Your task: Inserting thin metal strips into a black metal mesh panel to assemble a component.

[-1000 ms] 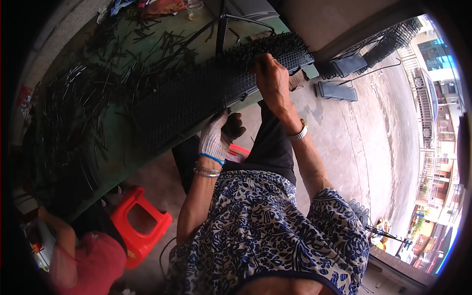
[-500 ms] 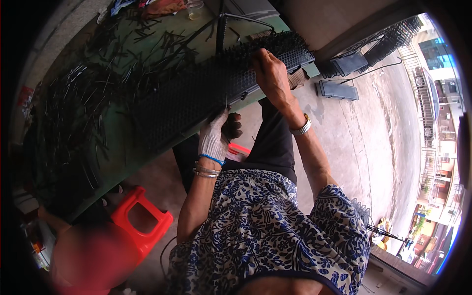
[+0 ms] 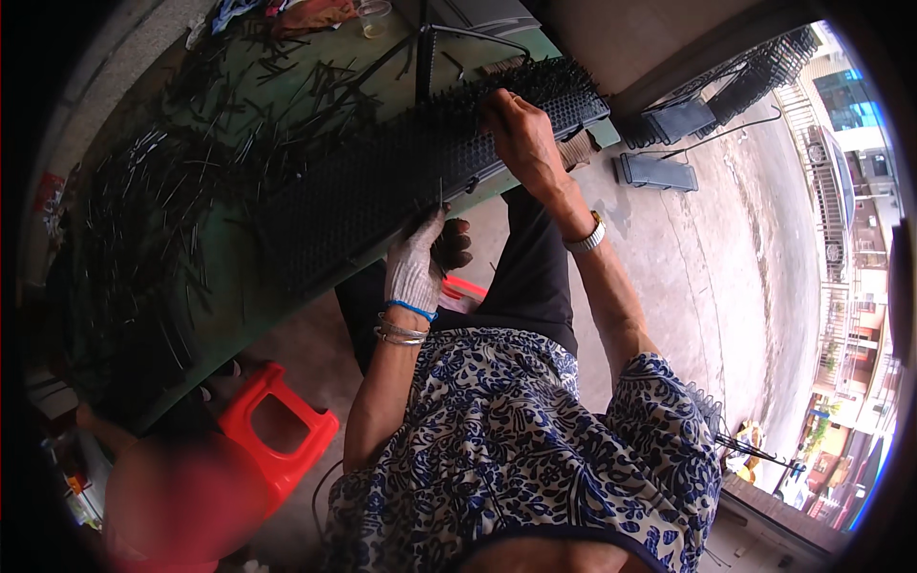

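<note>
A long black perforated panel (image 3: 368, 181) slants across the green table in front of me. Dense short dark bristle-like pieces (image 3: 549, 84) stand up along its far right part. My right hand (image 3: 521, 138), bare, is closed in a pinch over the panel beside those pieces; its fingertips hide whatever they hold. At the panel's near edge is my left hand (image 3: 417, 253), in a white knitted glove with dark fingers. Its thumb and forefinger are closed at the edge, where a thin needle-like piece (image 3: 441, 191) sticks up. The other fingers curl below the panel.
Many loose dark strips (image 3: 191, 181) lie scattered over the green table's left side. A black metal frame (image 3: 425, 67) and a clear cup (image 3: 373, 19) are behind. Red stool (image 3: 277, 420) and a person in red (image 3: 181, 501) at lower left. Black panels (image 3: 657, 173) stand on the floor at right.
My right hand has shifted slightly left and away from me along the bristle-like pieces. My left hand stays at the panel's edge, its lower fingers moved a little.
</note>
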Demonstrator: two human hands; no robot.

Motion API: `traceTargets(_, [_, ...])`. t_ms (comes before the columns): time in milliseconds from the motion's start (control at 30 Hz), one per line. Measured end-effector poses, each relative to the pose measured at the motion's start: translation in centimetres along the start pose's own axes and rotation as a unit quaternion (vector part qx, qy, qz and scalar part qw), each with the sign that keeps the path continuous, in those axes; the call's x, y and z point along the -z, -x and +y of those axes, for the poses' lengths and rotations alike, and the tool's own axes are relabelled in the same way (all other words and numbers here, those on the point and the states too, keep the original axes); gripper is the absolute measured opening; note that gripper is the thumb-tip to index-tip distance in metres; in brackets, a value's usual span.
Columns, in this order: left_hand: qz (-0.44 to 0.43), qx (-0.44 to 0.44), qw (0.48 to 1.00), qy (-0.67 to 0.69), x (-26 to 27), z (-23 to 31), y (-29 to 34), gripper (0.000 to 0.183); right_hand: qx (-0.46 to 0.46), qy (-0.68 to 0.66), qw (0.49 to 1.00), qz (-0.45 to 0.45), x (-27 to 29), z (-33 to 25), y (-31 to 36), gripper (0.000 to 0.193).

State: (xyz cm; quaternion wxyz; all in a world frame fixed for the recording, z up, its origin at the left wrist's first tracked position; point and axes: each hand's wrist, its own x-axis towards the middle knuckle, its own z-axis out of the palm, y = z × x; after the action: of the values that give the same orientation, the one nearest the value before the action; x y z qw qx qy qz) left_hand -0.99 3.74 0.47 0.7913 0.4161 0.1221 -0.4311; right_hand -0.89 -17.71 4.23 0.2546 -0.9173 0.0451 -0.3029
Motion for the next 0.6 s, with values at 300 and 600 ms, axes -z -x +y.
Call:
traceTargets(300, [-0.013,-0.004,1.0,-0.002,-0.2,0.1,-0.1,0.023,0.006,0.091,0.996,-0.015,-1.1,-0.2,0.9,0.014])
traceTargets(600, [0.011,-0.009,1.0,-0.019,-1.0,0.4,0.4,0.023,0.015,0.213,0.976,0.041,-2.0,0.6,1.7,0.026])
